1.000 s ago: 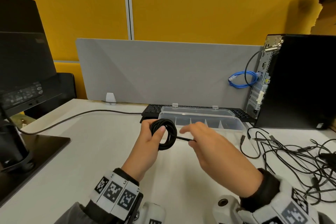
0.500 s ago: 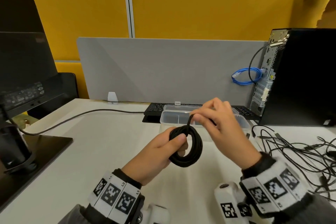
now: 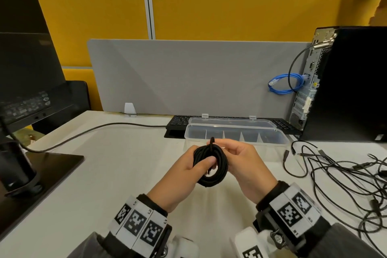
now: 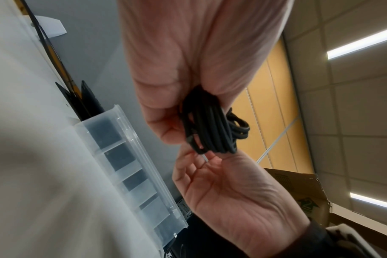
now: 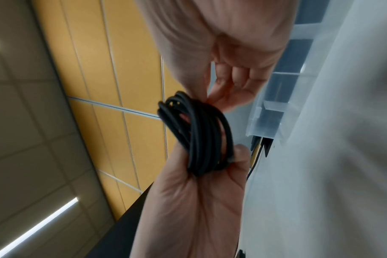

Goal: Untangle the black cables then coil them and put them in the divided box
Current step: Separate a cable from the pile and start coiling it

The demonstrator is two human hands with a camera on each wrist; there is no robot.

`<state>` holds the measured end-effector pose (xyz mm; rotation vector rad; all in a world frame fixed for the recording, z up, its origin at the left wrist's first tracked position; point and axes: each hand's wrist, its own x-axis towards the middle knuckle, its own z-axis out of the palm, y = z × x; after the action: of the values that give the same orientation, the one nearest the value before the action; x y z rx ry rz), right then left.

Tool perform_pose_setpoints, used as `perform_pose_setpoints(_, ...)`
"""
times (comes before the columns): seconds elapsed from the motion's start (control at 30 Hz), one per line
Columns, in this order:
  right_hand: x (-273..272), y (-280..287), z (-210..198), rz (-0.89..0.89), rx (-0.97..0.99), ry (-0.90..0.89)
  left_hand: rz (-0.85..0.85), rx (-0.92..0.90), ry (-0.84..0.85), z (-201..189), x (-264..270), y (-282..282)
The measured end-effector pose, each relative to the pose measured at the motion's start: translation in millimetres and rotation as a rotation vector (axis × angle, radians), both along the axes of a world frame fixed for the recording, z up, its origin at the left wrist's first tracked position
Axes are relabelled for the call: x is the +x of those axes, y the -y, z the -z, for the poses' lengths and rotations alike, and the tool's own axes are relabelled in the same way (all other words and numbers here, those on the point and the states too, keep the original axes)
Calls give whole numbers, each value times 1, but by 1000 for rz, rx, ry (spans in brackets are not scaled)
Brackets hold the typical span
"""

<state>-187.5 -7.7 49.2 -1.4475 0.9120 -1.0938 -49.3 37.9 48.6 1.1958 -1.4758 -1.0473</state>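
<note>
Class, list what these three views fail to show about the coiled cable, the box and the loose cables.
- Coiled cable: in the head view, the left hand and right hand hide its plugs.
- Divided box: head view, hands cover its front; both wrist views blur it, so its contents stay unclear.
- Tangled cables: cut off by the head view's right edge; count unknowable.

One coiled black cable [image 3: 211, 165] is held between two hands, the left hand [image 3: 182, 176] and the right hand [image 3: 249, 165]. One tangle of loose black cables [image 3: 343, 174] lies near the right; how many cables are in it cannot be told. One clear divided box [image 3: 234, 135] stands at the far middle, with five compartments visible. Behind it is one keyboard [image 3: 178, 121]. One blue cable [image 3: 287, 82] hangs at the far right by one computer tower [image 3: 351, 81]. One monitor [image 3: 25, 58] stands on the left.
</note>
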Motion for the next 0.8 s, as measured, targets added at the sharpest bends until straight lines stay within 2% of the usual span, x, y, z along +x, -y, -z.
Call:
perform_pose_setpoints(0.13,-10,0,-11,-243,77,-93,-38,16,26,0,5,0)
perform_pose_setpoints(0.2,-14,-3,-21,-296,54,-111,-48,25,48,1,7,1)
perform_pose_setpoints(0.27,-12,-9,-27,-289,-73,-217,-67,40,51,1,8,1)
perform_pose_setpoints(0.37,-1,-13,-19,-119,-331,-409,-71,43,1,-1,6,0)
perform_pose_setpoints(0.43,2,-9,-12,-48,-336,-348,-81,40,-70,-1,5,0)
perform_pose_setpoints(0.63,-2,-4,-11,-109,-145,-143,7,62,-251,-1,9,0)
perform_pose_setpoints(0.8,-3,-5,-11,-137,-114,-107,-3,31,-120,2,13,1)
